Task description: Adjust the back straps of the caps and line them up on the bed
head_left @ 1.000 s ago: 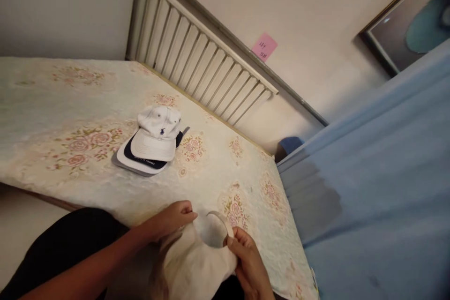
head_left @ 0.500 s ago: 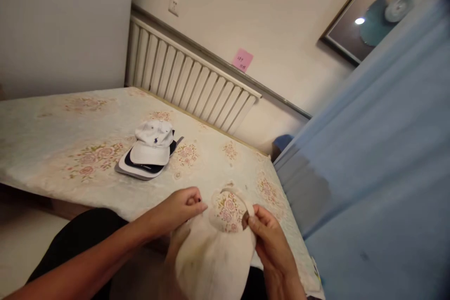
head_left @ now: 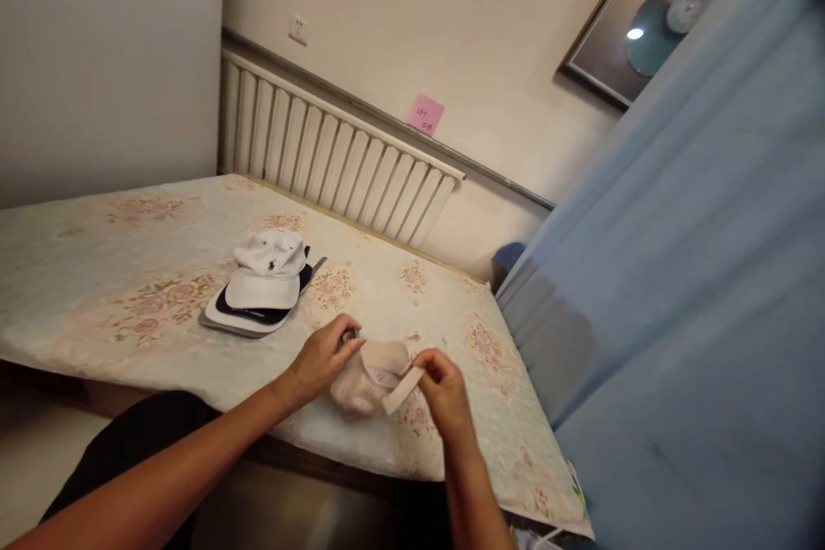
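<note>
A cream cap (head_left: 367,378) rests on the flowered table cover near the front edge, its back strap turned towards me. My left hand (head_left: 320,358) pinches the cap's left rear edge with closed fingers. My right hand (head_left: 442,391) pinches the loose end of the cap's strap (head_left: 403,389) and holds it out from the cap. Farther back on the left lies a stack of caps (head_left: 261,284), a white one with a small dark logo on top of darker ones.
The table (head_left: 129,275) carries a pale floral cover. A white radiator (head_left: 335,159) runs along the back wall under a pink sticky note (head_left: 425,113). A blue curtain (head_left: 683,292) hangs close on the right. My dark-clothed leg (head_left: 122,455) shows below the front edge.
The cream cap has come off my lap and up onto the table. Both hands moved forward with it, and the right hand now holds the strap end pulled out.
</note>
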Demonstrator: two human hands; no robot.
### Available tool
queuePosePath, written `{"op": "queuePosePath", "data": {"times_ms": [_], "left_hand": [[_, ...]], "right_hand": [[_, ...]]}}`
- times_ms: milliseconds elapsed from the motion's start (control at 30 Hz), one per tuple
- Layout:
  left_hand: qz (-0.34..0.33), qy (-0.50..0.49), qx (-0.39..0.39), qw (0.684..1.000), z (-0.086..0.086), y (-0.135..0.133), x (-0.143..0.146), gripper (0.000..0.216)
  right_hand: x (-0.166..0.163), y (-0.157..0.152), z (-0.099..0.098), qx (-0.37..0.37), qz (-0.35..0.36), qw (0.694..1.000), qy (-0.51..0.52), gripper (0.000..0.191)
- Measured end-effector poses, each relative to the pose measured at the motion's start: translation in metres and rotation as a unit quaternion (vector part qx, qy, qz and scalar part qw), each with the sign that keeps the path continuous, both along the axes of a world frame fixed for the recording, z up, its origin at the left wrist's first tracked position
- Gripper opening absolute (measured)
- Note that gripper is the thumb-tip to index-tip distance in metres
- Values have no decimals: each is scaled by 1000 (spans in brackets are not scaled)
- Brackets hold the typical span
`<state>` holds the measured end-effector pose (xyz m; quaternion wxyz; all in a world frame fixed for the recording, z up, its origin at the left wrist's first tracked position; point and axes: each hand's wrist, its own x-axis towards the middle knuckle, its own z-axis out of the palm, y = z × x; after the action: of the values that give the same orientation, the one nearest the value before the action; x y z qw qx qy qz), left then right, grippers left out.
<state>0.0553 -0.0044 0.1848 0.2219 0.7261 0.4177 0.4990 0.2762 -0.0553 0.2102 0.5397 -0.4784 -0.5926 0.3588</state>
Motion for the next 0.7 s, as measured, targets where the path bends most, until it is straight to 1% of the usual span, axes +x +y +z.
{"op": "queuePosePath", "data": {"times_ms": [67, 100, 133, 167, 200, 267, 333, 400, 467, 567, 700], "left_hand": [[2, 19, -54, 998, -33, -3, -1, 18], [4, 25, -68, 997, -44, -6, -2, 18], [5, 30, -76, 997, -51, -10, -3, 18], [9, 33, -83, 996, -54, -13, -5, 18], [14, 34, -87, 996, -54, -16, -6, 18], [21, 34, -96, 995, -48, -21, -8, 17], [19, 33, -105, 994, -39, -23, -9, 16], [13, 23, -109, 994, -35, -24, -10, 17], [17, 7, -107, 994, -36, -24, -11, 22], [45, 9, -104, 994, -44, -26, -13, 31], [77, 59, -86, 992, -50, -29, -14, 26]], "right_hand": [[-5, -3, -32, -68, 6, 998, 10, 4], [-6, -5, -43, -96, 20, 995, 14, 4], [-8, -7, -50, -112, 35, 993, 14, 7], [-9, -9, -54, -120, 47, 992, 11, 12], [-9, -11, -56, -122, 56, 991, 6, 16], [-10, -12, -55, -115, 61, 991, 2, 20], [-10, -11, -53, -110, 61, 992, 8, 21], [-10, -9, -54, -110, 65, 992, 19, 21], [-9, -8, -57, -112, 68, 991, 26, 21], [-8, -7, -63, -117, 66, 990, 36, 19], [-7, -6, -66, -129, 67, 988, 44, 20]]}}
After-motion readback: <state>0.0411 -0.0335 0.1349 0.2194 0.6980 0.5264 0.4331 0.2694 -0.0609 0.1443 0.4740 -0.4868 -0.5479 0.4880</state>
